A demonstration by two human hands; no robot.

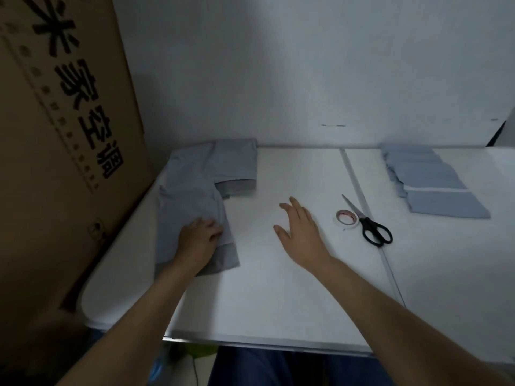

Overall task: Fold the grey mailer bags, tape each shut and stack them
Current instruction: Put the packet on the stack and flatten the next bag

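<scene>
A pile of folded grey mailer bags (192, 196) lies at the table's left side, one bag (237, 162) behind the others. My left hand (199, 240) rests on the nearest bag of the pile, fingers curled at its right edge. My right hand (301, 232) hovers flat and open over the bare white table (264, 302), holding nothing. A spread row of flat grey mailer bags (432, 182) lies at the far right. A roll of tape (346, 217) and black-handled scissors (367, 224) lie between my right hand and that row.
A tall brown cardboard box (64, 121) with black printed characters stands against the table's left edge. A white wall (306, 65) runs behind the table. A seam (362, 207) crosses the tabletop under the scissors. The near edge of the table is at the bottom.
</scene>
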